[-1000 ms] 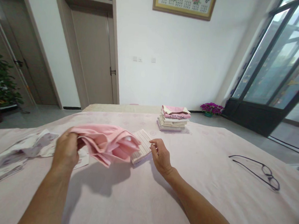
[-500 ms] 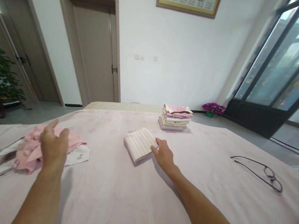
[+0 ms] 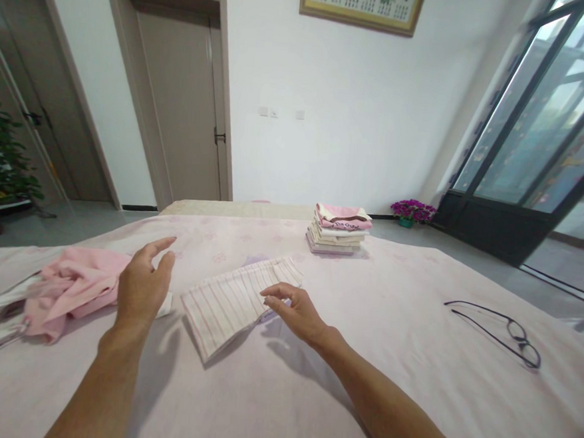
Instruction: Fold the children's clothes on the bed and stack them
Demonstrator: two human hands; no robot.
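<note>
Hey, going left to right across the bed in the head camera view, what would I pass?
From the left: pink garment → left hand → striped cloth → stack of folded clothes → eyeglasses. The right hand overlaps the striped cloth, so it is left out.

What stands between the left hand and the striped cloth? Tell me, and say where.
Nothing visible. The left hand hovers open just left of the striped cloth, with only bare bedsheet between them. The pink garment lies left of that hand, and the right hand is at the cloth's right edge.
</note>
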